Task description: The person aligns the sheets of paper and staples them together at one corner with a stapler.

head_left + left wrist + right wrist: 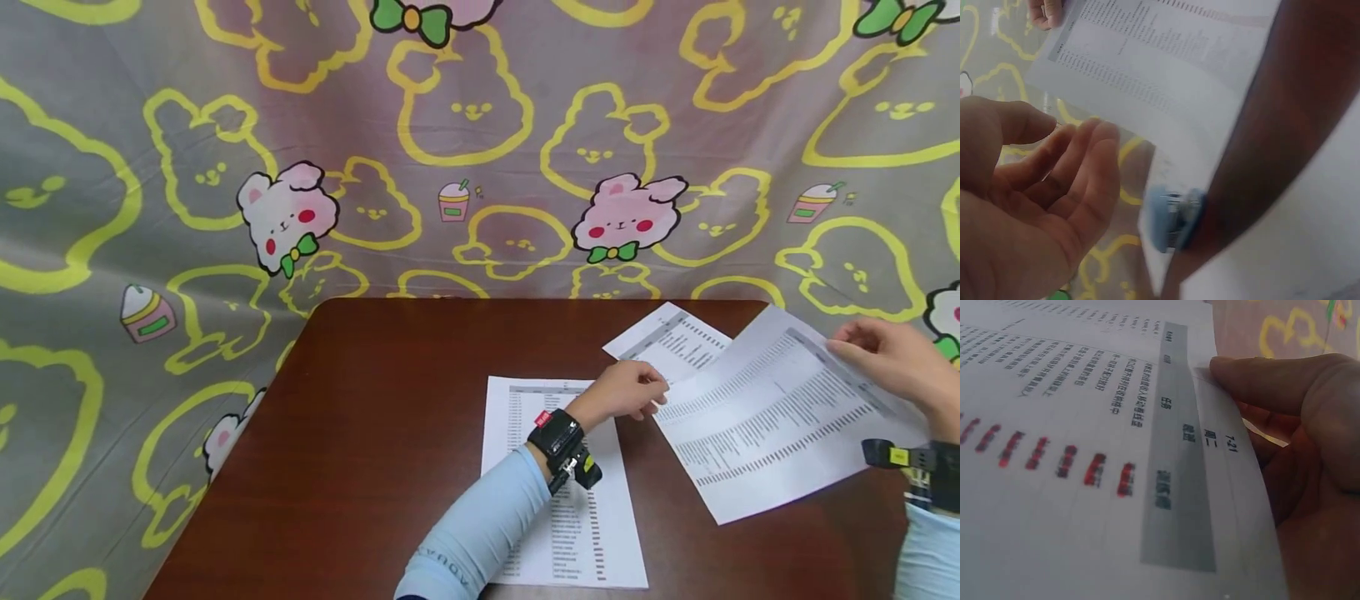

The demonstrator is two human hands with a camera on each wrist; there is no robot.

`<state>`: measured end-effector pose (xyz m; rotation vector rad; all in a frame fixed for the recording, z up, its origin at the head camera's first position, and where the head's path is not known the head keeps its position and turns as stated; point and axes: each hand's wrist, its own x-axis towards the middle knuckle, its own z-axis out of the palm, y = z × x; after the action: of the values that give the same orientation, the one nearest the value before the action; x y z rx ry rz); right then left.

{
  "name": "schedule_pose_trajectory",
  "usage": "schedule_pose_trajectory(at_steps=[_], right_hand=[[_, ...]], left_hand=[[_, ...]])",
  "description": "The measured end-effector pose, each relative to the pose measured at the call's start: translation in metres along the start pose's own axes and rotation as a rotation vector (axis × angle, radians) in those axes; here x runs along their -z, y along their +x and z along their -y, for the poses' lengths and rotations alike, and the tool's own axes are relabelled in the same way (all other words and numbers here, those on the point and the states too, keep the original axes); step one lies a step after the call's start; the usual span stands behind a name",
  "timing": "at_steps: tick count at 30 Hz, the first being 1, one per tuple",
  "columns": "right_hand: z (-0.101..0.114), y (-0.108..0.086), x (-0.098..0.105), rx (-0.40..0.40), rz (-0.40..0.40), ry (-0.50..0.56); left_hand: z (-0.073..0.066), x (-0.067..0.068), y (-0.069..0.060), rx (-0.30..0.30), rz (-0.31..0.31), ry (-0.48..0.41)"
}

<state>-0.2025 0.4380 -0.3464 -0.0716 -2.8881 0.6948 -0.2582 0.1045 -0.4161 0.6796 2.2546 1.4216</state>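
Note:
My right hand pinches the edge of a printed sheet of paper, which is lifted and tilted above the right side of the table. In the right wrist view, the thumb presses on the margin of this sheet, beside a grey header band and a column of red-marked text. My left hand hovers near the sheet's left edge, its fingers loosely curved and holding nothing in the left wrist view. A light blue stapler shows there, near the paper's lower edge; in the head view I cannot make it out.
A second printed sheet lies flat under my left forearm. Behind the lifted sheet, another printed paper lies near the far right corner of the dark brown table. A patterned cloth hangs behind the table.

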Motion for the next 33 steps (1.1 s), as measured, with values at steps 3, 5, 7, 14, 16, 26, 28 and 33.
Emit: schedule_pose_trajectory(at_steps=[3, 5, 7, 14, 16, 26, 28, 33], right_hand=[[0.021, 0.0, 0.004, 0.062, -0.012, -0.05], [0.035, 0.002, 0.006, 0.09, -0.009, -0.081], [0.05, 0.005, 0.007, 0.132, -0.016, -0.115], [0.1, 0.016, 0.02, 0.234, -0.008, -0.171], [0.11, 0.019, 0.025, 0.267, -0.015, -0.192], [0.142, 0.025, 0.044, 0.383, -0.035, -0.259], [0.146, 0.024, 0.046, 0.383, -0.02, -0.258], [0.152, 0.022, 0.05, 0.402, -0.011, -0.261]], left_hand=[[-0.01, 0.009, 0.005, -0.053, -0.035, 0.008], [-0.017, 0.015, 0.008, -0.086, -0.061, 0.023], [-0.024, 0.022, 0.01, -0.104, -0.097, 0.049], [-0.044, 0.04, 0.016, -0.107, -0.204, 0.134], [-0.047, 0.042, 0.019, -0.11, -0.215, 0.119], [-0.067, 0.05, 0.024, -0.201, -0.215, 0.198], [-0.07, 0.051, 0.026, -0.214, -0.206, 0.2], [-0.073, 0.051, 0.031, -0.254, -0.194, 0.167]])
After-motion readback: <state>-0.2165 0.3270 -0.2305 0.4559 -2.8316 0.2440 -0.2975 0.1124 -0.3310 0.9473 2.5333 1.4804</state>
